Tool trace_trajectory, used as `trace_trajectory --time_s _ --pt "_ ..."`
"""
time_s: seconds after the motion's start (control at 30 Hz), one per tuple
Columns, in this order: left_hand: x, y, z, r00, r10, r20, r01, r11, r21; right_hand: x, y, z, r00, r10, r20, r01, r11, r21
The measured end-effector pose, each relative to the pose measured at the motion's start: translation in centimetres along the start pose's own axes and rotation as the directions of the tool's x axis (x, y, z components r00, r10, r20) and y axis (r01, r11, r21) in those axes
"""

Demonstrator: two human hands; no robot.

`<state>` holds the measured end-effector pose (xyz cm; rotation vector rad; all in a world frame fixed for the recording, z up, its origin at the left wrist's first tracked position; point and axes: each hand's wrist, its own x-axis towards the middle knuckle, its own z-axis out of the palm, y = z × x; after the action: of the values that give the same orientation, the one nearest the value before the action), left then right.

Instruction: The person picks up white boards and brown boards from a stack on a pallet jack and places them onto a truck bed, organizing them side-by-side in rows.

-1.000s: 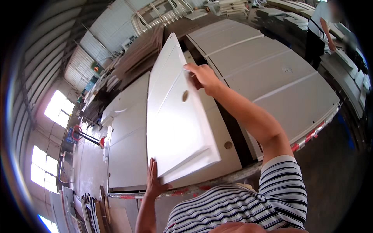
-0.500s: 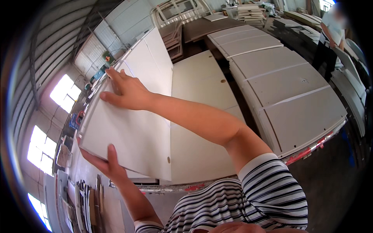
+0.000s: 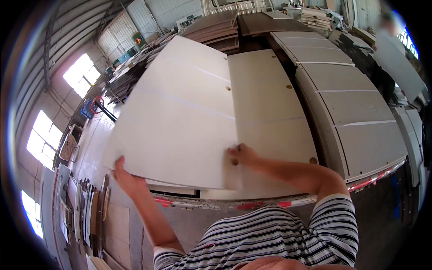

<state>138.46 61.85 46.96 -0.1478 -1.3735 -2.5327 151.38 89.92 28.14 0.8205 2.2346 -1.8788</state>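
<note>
A large white board [image 3: 180,112] with small round holes near its right edge lies at a slight tilt on the left part of the truck bed. At its near left corner my left hand [image 3: 128,178] grips the edge, thumb on top and fingers hidden beneath. My right hand [image 3: 245,155] is closed at the board's right edge, beside a hole, and is slightly blurred. Partly under and to the right lies a second cream-white board [image 3: 270,99] with holes along its right side.
A strapped stack of white boards [image 3: 360,103] stands on the right. Brown boards [image 3: 211,29] are piled at the far end. The bed's red-and-white edge [image 3: 234,203] runs in front of me. Boards lean at lower left [image 3: 85,211]. Another person [image 3: 391,49] carries a panel at far right.
The board has swung down from a steep tilt to nearly flat. My right hand has moved from its upper left edge to its right edge. The left hand stays at the near left corner.
</note>
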Motion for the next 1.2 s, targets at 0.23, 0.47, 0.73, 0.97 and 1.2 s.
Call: trace_trajectory --time_s 0.23,0.47,0.73,0.97,1.2 --pt "0.6 -6.8 -6.2 0.940 -0.325 0.104 0.339 0.921 -0.190 -4.6 0.2 -6.0 0.995 0.011 0.101 -0.062 0.855 0.514" --pt "-6.1 -8.7 -5.6 0.886 -0.432 0.171 0.455 0.879 -0.139 -11.0 2.8 -10.7 0.978 0.094 -0.184 -0.006 0.903 0.429" --pt "-13.8 -9.5 -3.8 0.728 -0.607 0.319 0.621 0.781 0.071 -15.3 9.1 -17.2 0.903 0.034 -0.427 0.054 0.980 0.191" --pt "-8.7 -7.2 -8.7 0.144 -0.900 0.412 -0.165 0.389 0.907 -18.2 4.4 -18.8 0.817 -0.219 -0.534 -0.242 0.710 -0.662" --pt "-10.8 -10.9 -5.0 0.128 -0.364 0.923 -0.901 0.346 0.262 -15.8 9.8 -17.3 0.751 -0.390 -0.532 -0.334 0.472 -0.816"
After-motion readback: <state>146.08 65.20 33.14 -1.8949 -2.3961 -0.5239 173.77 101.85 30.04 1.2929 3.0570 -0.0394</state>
